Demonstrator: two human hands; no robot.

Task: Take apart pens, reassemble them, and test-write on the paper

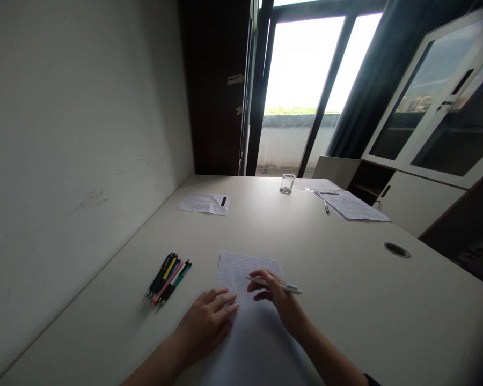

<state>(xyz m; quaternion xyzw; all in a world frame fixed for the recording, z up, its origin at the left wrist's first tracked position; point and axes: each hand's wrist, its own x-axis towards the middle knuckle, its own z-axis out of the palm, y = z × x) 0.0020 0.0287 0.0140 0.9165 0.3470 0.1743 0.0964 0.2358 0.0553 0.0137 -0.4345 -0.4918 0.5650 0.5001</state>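
Observation:
A sheet of paper (pixel 247 263) with rows of writing on its upper part lies before me on the white table. My left hand (pixel 210 320) rests on its left edge, fingers stretched out and holding nothing. Over the right part of the sheet, my right hand (pixel 274 292) grips a white pen (pixel 288 288) with a bit of blue. The pen lies nearly level in the fingers, its tip pointing left; whether the tip touches the paper I cannot tell. Left of the sheet, several pens (pixel 168 279) in black, yellow, blue, pink and green lie side by side.
A glass (pixel 287 183) stands at the far edge of the table (pixel 261 230). Another sheet (pixel 206 203) lies far left by the wall. Stacked papers (pixel 356 206) and a pen (pixel 326 206) are far right. A round cable hole (pixel 396 250) sits near the right edge.

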